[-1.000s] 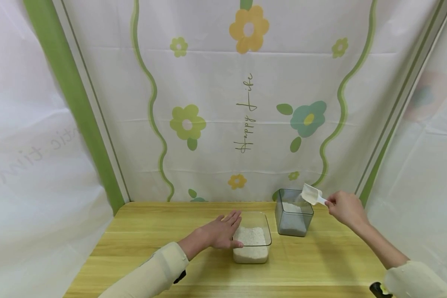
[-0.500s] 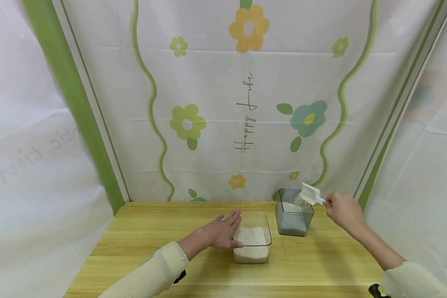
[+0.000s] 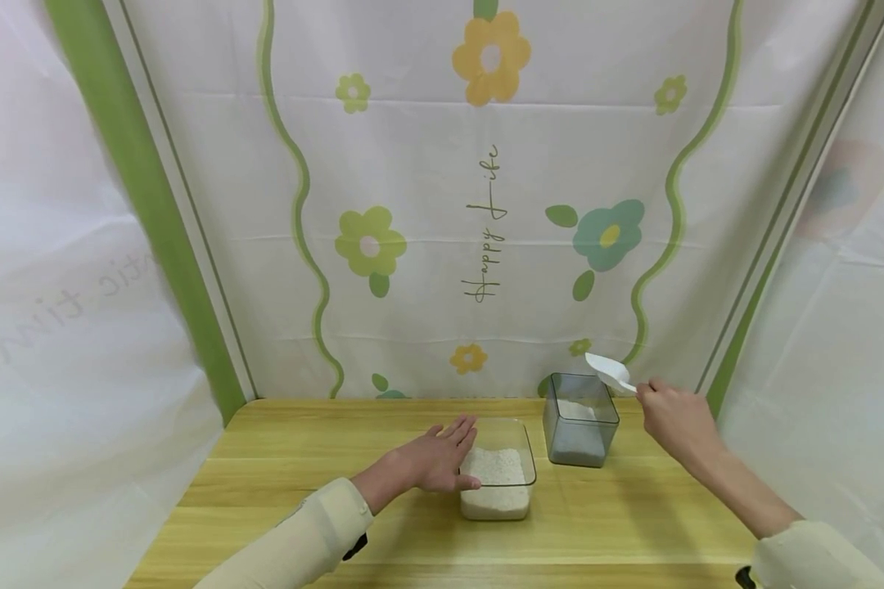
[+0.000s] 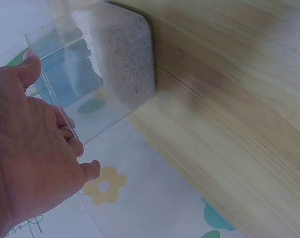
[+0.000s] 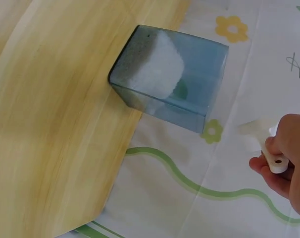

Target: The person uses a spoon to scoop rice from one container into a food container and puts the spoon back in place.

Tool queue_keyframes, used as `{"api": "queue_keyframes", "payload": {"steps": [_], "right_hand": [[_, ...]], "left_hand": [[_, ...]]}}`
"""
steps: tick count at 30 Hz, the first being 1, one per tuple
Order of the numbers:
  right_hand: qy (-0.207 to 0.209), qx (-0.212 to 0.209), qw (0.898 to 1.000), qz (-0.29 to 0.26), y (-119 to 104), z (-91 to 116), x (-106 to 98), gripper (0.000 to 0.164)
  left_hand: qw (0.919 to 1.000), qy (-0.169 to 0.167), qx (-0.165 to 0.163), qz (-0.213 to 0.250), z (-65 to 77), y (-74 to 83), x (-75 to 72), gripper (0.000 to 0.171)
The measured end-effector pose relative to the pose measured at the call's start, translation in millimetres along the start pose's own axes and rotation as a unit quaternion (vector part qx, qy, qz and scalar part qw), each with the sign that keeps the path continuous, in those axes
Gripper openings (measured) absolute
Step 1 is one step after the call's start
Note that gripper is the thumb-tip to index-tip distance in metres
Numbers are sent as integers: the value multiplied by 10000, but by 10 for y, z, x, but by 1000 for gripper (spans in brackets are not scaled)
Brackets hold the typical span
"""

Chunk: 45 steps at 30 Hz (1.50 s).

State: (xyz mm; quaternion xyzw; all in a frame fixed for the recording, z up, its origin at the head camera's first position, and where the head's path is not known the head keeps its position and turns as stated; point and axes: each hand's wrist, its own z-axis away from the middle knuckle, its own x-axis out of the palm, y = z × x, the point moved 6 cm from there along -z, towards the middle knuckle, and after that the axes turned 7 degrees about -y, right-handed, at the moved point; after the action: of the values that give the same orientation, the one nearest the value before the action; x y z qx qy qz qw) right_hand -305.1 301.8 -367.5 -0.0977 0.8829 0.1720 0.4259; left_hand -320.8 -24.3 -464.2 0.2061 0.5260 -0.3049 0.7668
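Observation:
My right hand [image 3: 679, 415] grips the handle of a white scoop [image 3: 610, 371]. The scoop hangs above the back right corner of a grey see-through container [image 3: 589, 420], which holds some white grainy stuff. In the right wrist view, fingers and thumb wrap the scoop's handle [image 5: 275, 161], apart from the grey container. My left hand [image 3: 435, 458] rests at the left rim of a clear square container [image 3: 501, 485], fingers reaching along it and thumb spread toward the front. White grainy stuff [image 4: 123, 59] fills the lower part of this clear container.
Both containers stand on a light wooden table [image 3: 302, 458], the grey one farther back and to the right. A white curtain [image 3: 412, 180] with printed flowers rises behind the table's back edge, and white curtains flank both sides.
Half a second ago the scoop was tipped over the grey container with white stuff falling from it. Now it is turned and slightly higher, with no fall visible. My left hand stays put.

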Motion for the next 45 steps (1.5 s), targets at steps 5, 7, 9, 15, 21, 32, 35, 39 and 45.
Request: {"api": "queue_keyframes", "payload": {"steps": [5,7,9,15,21,32,35,39,45], "right_hand": [[299,-87,9978,-587,-70,-71,-191,9],[227,-218,9958,-854,-165,-140,-292,11],[111,-457,9934,-1043,-307,-218,-399,12],[-876,-1194,9809,-1262,-835,-378,-460,8],[-1857,-1738,9636,-820,-1351,-488,-171,17],[-1919,-2929,9347,611,-1990,-572,465,25],[-2234,-3055,9254,189,-2003,-586,520,21],[-2835,-2987,9075,-824,-1938,-633,522,34],[-3455,-2864,8722,-1947,-1902,-678,567,49]], "left_hand": [[10000,-12,18,24,-4,9,-2,86],[10000,-22,7,-5,-6,9,-1,86],[10000,-30,-3,-14,-9,3,-2,86],[10000,-18,59,56,-14,-1,-5,85],[9999,-34,59,76,-15,-12,13,87],[9999,-22,44,101,-13,-11,-4,88],[10000,-37,39,74,-19,6,-14,89],[9999,-87,-8,66,-18,18,-30,89],[9997,-179,-112,117,2,-14,-18,88]]}}
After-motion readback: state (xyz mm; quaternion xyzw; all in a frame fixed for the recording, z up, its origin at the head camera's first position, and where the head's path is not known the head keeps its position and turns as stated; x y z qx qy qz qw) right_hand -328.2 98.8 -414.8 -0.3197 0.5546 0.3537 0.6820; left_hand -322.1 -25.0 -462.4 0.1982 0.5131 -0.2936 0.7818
